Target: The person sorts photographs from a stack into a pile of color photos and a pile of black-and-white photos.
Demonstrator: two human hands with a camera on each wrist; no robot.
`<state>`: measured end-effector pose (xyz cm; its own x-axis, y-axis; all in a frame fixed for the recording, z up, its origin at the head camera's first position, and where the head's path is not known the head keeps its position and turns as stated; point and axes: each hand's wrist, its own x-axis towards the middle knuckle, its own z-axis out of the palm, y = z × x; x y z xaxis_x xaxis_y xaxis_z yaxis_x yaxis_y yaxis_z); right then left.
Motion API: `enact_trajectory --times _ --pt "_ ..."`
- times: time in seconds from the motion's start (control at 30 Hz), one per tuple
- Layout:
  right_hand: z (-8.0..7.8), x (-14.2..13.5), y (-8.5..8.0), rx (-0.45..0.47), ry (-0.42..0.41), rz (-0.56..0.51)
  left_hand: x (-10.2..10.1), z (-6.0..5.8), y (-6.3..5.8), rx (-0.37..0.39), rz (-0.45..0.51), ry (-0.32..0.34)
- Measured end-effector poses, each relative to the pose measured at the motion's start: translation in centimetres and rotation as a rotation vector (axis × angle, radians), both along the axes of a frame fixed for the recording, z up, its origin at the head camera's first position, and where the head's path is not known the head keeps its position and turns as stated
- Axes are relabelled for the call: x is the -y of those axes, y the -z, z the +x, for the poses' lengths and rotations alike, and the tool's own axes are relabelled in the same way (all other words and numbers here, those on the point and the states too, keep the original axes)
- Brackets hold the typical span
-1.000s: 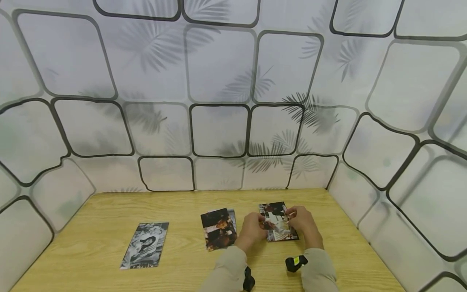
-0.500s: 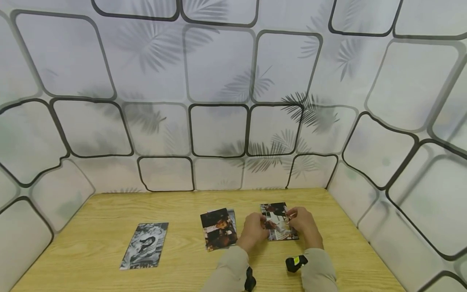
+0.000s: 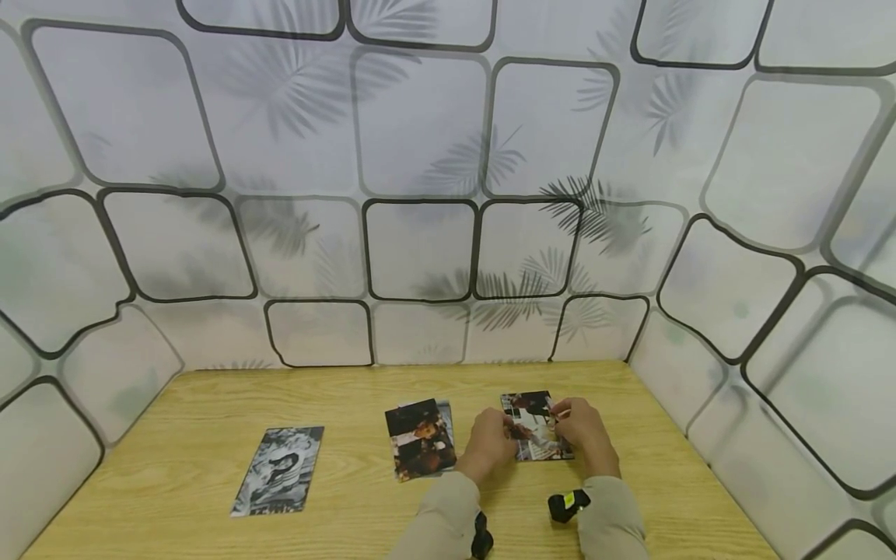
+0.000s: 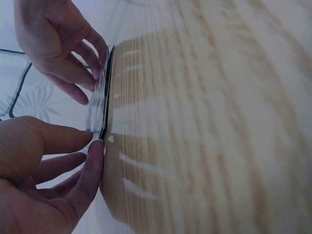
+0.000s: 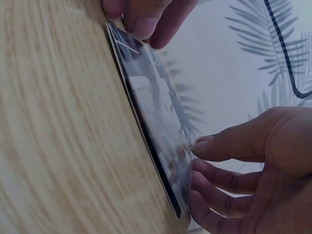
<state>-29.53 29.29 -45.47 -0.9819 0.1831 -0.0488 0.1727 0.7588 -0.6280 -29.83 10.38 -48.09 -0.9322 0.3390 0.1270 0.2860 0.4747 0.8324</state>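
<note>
In the head view a colour photo (image 3: 533,428) lies on the right part of the wooden table, between my two hands. The right wrist view shows more than one layer at the edge of this photo (image 5: 158,114), so it seems to lie on another print. My left hand (image 3: 488,445) pinches its near left part, with thumb and forefinger on the edge in the left wrist view. My right hand (image 3: 582,432) holds the right edge with the thumb and fingertips. Part of the photo's left side is hidden behind the left hand.
Left of my hands lies a small pile of photos (image 3: 421,439), a dark colour one on top. Farther left is a black-and-white photo (image 3: 280,470). A patterned curtain (image 3: 420,249) closes off the back and sides of the wooden table (image 3: 350,513).
The photo between my hands has shifted slightly right and its far edge has come a little nearer. My left hand has moved slightly right with it. The other photos have not moved.
</note>
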Motion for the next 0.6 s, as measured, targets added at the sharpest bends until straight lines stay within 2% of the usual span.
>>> enact_trajectory --times 0.43,0.6 --pt "0.11 0.15 -0.20 0.015 0.000 -0.013 0.17 0.16 -0.12 0.068 0.043 0.031" --pt "0.21 0.42 -0.78 0.015 0.010 0.007 0.66 -0.06 -0.03 0.035 0.023 0.035"
